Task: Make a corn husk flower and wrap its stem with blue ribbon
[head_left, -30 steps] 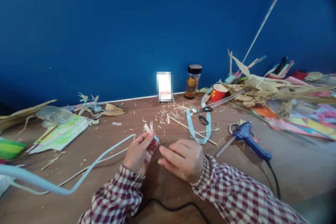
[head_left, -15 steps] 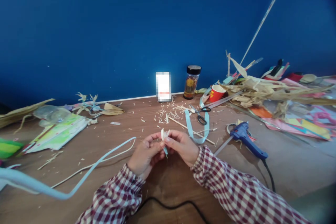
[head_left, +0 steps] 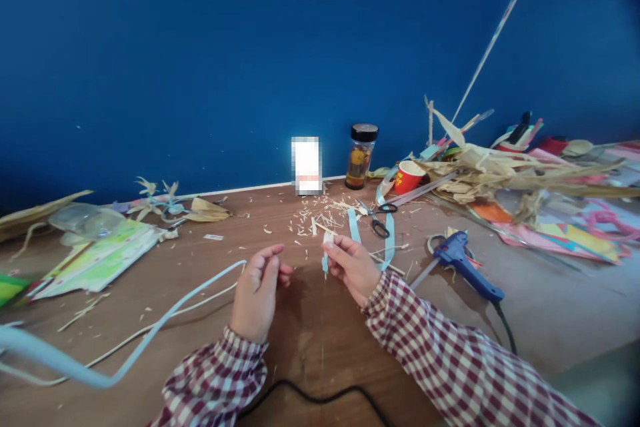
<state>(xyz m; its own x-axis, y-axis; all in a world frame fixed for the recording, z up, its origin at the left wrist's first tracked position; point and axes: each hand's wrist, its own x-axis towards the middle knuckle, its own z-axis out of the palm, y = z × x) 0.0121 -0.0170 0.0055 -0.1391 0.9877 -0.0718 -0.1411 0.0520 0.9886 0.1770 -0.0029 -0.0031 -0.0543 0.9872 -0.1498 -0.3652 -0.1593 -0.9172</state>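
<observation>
In the head view, a person's right hand [head_left: 353, 268] pinches a pale husk bundle [head_left: 327, 238] between thumb and fingertips above a wooden table [head_left: 300, 347], just left of a light blue ribbon [head_left: 354, 225]. The left hand [head_left: 256, 290], apart from it, is loosely curled with fingers parted, apparently holding nothing. The bundle, banded in blue low down, looks light, dry and easily crushed; its bound part should be the firmest place to grip, though fingers hide much of it and its stiffness is hard to judge.
</observation>
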